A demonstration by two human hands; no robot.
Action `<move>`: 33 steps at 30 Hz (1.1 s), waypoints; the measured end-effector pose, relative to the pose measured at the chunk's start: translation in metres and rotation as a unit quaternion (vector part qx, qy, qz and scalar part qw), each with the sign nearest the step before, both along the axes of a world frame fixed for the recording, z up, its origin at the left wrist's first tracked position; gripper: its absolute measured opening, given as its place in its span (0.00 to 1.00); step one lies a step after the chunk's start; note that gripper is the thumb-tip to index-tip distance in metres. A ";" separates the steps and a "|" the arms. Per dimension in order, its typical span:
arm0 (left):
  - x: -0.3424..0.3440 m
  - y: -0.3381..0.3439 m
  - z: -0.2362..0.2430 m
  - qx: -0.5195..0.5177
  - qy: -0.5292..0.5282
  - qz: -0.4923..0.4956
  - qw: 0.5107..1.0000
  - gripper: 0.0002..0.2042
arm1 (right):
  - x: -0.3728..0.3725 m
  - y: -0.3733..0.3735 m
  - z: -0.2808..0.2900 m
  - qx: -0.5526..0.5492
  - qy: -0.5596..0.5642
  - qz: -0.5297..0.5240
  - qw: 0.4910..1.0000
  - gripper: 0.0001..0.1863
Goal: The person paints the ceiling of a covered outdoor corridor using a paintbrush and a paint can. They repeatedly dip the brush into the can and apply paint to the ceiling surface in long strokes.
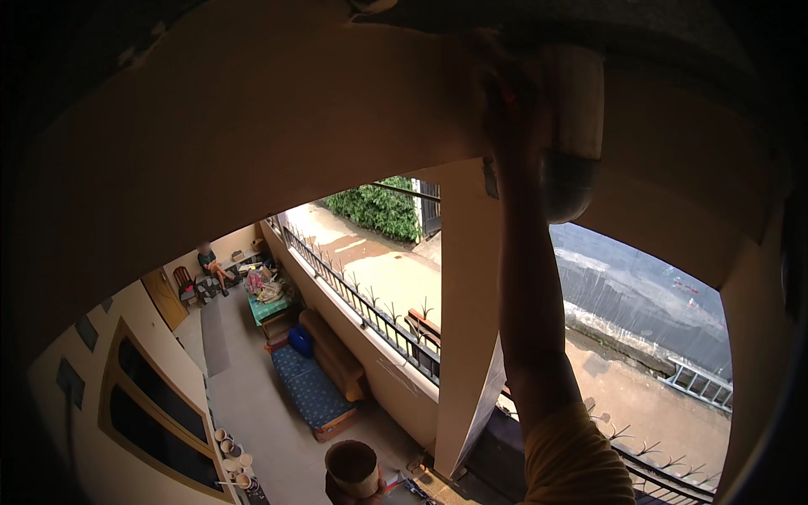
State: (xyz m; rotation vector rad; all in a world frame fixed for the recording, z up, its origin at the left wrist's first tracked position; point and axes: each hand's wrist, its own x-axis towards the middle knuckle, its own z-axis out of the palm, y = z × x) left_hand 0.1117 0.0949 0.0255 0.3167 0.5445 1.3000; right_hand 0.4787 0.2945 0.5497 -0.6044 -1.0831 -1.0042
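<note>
The right hand (513, 93) reaches straight up, the arm in a yellow sleeve (572, 463) rising from the lower edge. Its fingers close around a paint roller (576, 101) pressed against the ceiling (278, 109) at the top right of the view. The roller is a pale cylinder with a darker, rounded lower end; its long axis runs roughly up and down in the picture, the dark end pointing down toward the street. The hand is in shadow, so how tightly it grips cannot be told exactly, though it does hold the roller.

At the bottom centre the left hand (358, 492) holds a round brown bucket (352, 467) from beneath, fingers just showing under its base. The bucket stands upright with its open mouth upward; the inside looks dark, and what is in it cannot be made out.

A pale sheet (491, 396) hangs on the right side of the cream pillar (467, 320), tilted, with nothing readable on it.

Far below to the left lies a porch with a blue mattress (311, 387), a brown bench (332, 353) beside it, and a green table (268, 307) heaped with things. A person (210, 263) sits at the far end. Near the wall, small round pots (231, 459) stand in a cluster. A black fence (362, 307) runs along the porch edge.
</note>
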 end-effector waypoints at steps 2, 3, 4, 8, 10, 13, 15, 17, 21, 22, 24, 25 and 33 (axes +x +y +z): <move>-0.003 0.002 -0.003 0.059 0.091 0.004 0.994 0.32 | -0.001 0.003 0.014 -0.018 0.015 -0.037 0.999 0.15; -0.006 0.003 -0.005 0.063 0.070 -0.006 0.996 0.32 | 0.000 0.003 0.017 -0.027 0.023 -0.056 0.998 0.14; -0.012 0.004 -0.006 0.019 -0.085 -0.036 0.996 0.32 | -0.003 0.002 0.018 -0.042 0.033 -0.036 0.998 0.14; -0.022 0.010 -0.016 -0.029 -0.245 -0.074 0.966 0.32 | -0.018 -0.010 0.011 -0.056 0.041 -0.032 0.997 0.15; -0.017 0.006 -0.016 -0.035 -0.204 -0.040 0.978 0.32 | -0.020 -0.007 0.012 -0.036 0.024 -0.058 0.997 0.16; -0.016 0.006 -0.006 -0.037 -0.234 -0.047 0.970 0.32 | -0.001 0.011 0.023 -0.028 0.039 -0.102 0.994 0.16; -0.017 0.008 -0.001 -0.046 -0.262 -0.067 0.962 0.32 | 0.008 0.018 0.029 -0.061 0.102 -0.138 0.983 0.15; -0.020 0.002 -0.001 -0.067 -0.270 -0.073 0.958 0.32 | -0.012 -0.001 0.029 -0.087 0.062 -0.049 0.993 0.15; -0.023 -0.002 -0.015 -0.090 -0.260 -0.060 0.960 0.33 | -0.033 -0.023 0.014 -0.095 0.013 0.013 0.995 0.15; -0.023 0.000 -0.014 -0.090 -0.258 -0.065 0.960 0.33 | -0.026 -0.020 0.014 -0.073 0.011 0.001 0.997 0.15; -0.022 0.002 -0.012 -0.092 -0.258 -0.073 0.959 0.33 | -0.009 -0.009 0.016 -0.027 0.006 -0.023 0.999 0.15; -0.021 0.003 -0.010 -0.090 -0.259 -0.072 0.959 0.34 | -0.008 -0.006 0.020 -0.032 0.005 -0.033 0.999 0.15; -0.024 -0.005 -0.022 -0.003 -0.175 -0.057 0.983 0.34 | -0.049 -0.027 -0.021 -0.080 0.009 0.036 0.996 0.15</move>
